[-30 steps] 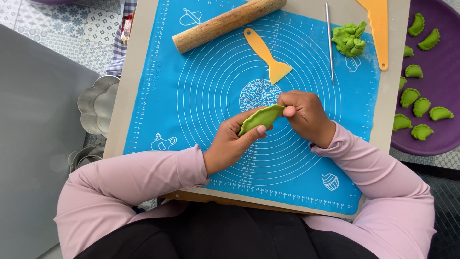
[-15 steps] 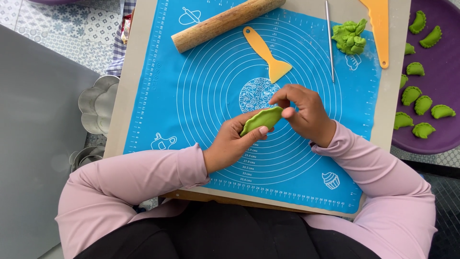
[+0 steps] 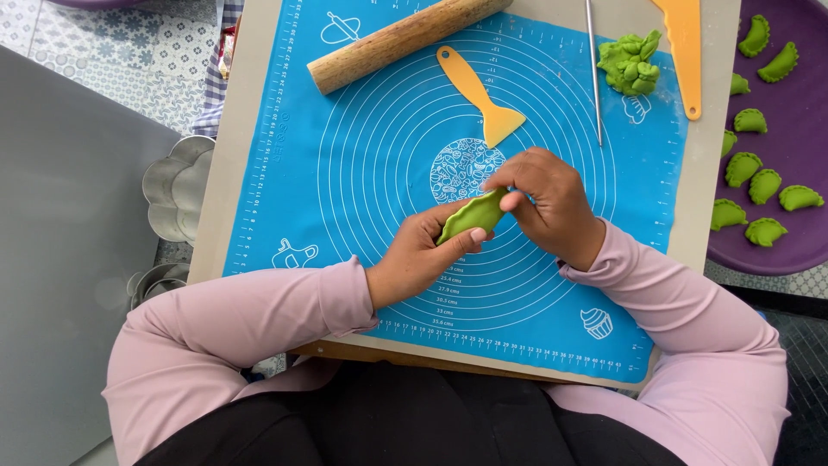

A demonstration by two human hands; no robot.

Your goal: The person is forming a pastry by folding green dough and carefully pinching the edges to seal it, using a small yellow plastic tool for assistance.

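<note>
Pinching too hard, we judge, could tear the green dumpling [image 3: 471, 216] our left hand [image 3: 424, 257] cradles while our right hand [image 3: 552, 207] crimps its edge.

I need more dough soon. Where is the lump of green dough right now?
In the head view, the green dough lump sits at the blue mat's upper right, between the thin metal rod and the long orange scraper.

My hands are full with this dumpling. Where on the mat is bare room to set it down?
Bare: the blue mat left of the yellow scraper, below the rolling pin. Crowded: the top right, around the dough lump, and the purple tray.
</note>
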